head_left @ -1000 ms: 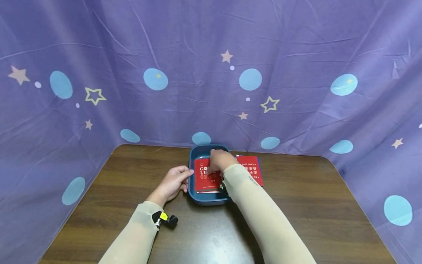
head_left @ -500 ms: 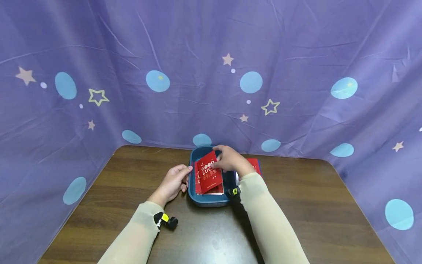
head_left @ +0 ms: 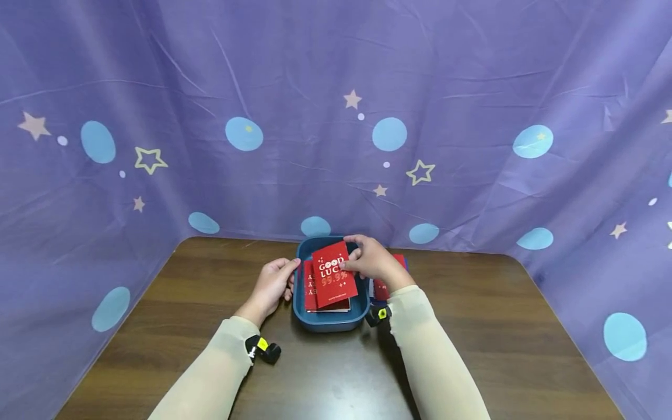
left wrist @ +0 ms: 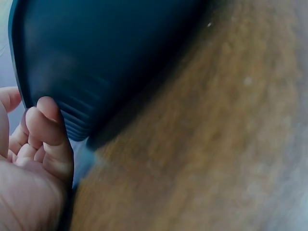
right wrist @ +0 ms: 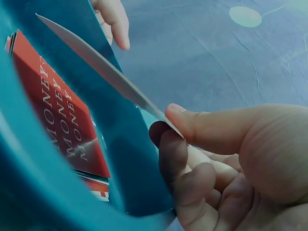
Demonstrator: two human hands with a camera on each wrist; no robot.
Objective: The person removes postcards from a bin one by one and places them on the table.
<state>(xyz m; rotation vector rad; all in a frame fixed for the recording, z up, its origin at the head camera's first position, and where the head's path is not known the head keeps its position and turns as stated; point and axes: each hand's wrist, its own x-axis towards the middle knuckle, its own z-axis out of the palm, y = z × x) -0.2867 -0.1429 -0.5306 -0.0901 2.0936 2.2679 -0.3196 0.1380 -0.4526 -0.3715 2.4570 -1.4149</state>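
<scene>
A blue plastic bin (head_left: 332,327) stands on the wooden table. My left hand (head_left: 265,289) grips its left rim, the thumb on top and the fingers against the outer wall in the left wrist view. Above the bin my right hand (head_left: 377,263) pinches one edge of a red envelope (head_left: 334,289) printed "GOOD LUCK 99.9%". The right wrist view shows that envelope edge-on between thumb and index finger. Beneath it, a stack of red envelopes (right wrist: 60,108) lies in the bin, the top one reading "MONEY" several times.
To the right of the bin, partly behind my right hand, lie more red envelopes (head_left: 401,260) with a blue edge. A purple curtain (head_left: 462,175) with stars and dots hangs along the table's back edge and sides.
My right hand was down over the stack, then lifted the "GOOD LUCK" envelope off it, uncovering the "MONEY" one. The left hand stays at the bin's rim.
</scene>
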